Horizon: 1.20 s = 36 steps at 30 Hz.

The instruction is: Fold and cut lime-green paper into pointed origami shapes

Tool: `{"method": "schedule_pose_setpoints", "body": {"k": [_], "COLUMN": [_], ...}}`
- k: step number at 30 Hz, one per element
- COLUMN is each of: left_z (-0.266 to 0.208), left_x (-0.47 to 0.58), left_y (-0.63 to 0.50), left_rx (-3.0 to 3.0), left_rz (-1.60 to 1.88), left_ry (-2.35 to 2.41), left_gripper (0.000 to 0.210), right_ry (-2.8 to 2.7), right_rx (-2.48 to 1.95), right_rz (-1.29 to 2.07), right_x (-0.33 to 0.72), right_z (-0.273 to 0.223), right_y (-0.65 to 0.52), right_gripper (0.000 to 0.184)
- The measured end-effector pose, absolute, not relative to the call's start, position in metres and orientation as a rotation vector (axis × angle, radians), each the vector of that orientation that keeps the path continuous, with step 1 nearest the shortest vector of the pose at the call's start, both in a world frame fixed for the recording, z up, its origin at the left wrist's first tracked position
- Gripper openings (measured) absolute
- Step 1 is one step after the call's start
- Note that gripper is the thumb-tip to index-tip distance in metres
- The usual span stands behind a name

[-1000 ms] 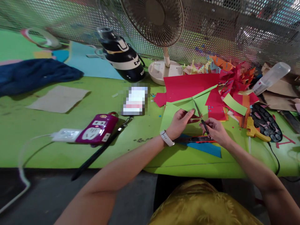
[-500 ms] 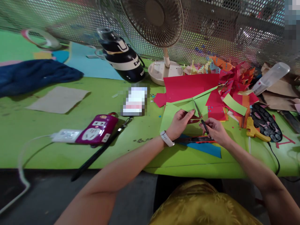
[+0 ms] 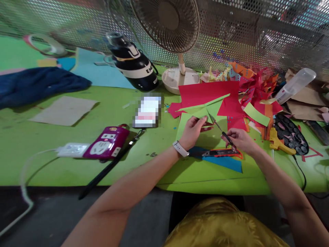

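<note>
My left hand, with a white band at the wrist, pinches light green paper between thumb and fingers. A narrow folded or cut edge of green reaches up and right across red paper. My right hand is closed round the dark handles of a pair of scissors. The blades point up and left, their tips beside the green paper; I cannot tell whether they touch it. Just below my hands, an orange-edged utility knife lies on a blue paper strip.
A yellow glue gun and a black palette-like tray lie at the right. Paper scraps heap behind them. A fan, a black bottle, a phone and a purple power strip stand or lie leftward.
My left hand and the green paper have shifted slightly left. The scissors have tilted and their handles have moved a little right, away from my left fingers. More of the utility knife shows.
</note>
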<state>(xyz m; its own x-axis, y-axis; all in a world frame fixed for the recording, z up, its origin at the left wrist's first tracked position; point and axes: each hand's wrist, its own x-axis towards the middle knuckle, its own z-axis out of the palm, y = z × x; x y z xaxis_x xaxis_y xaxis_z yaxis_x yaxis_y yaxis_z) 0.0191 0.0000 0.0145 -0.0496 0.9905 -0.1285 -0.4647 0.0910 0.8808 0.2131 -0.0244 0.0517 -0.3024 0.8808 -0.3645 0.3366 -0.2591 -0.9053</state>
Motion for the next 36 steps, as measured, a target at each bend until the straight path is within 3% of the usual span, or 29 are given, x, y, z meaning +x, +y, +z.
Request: {"method": "schedule_pose_setpoints", "body": {"k": [4,8,10,19,22,26,33,36], "left_z": [0.017,0.021,0.022,0.019,0.023,0.031,0.038,0.045], "left_x": [0.012,0.009,0.008,0.003,0.003,0.006,0.011,-0.003], "left_y": [0.009,0.01,0.01,0.009,0.006,0.0,-0.008,-0.006], "left_rx": [0.674,0.711,0.752,0.948,0.992,0.921,1.028,1.177], "left_rz": [1.412,1.359,1.341,1.282,1.214,1.104,0.752,0.827], "left_ry": [0.963,1.027,1.062,1.046,1.043,1.048,1.0,1.11], "left_gripper": [0.04,0.037,0.035,0.032,0.032,0.031,0.037,0.041], "right_ry": [-1.715,-1.945,-2.003,-2.132,-2.111,-2.238,-2.389,-2.295], "right_rx": [-1.58,-1.945,-2.094,-2.37,-2.163,-1.673,-1.214,-1.205], "right_rz": [1.177,0.266,0.083,0.11,-0.021,-0.109,0.02,0.106], "right_x": [0.25,0.283,0.291,0.31,0.296,0.253,0.227,0.234], "right_z": [0.061,0.064,0.063,0.056,0.059,0.047,0.015,0.019], "right_y": [-0.004,0.014,0.02,0.026,0.019,0.003,-0.008,-0.008], "right_gripper": [0.042,0.027,0.023,0.021,0.023,0.044,0.036,0.035]}}
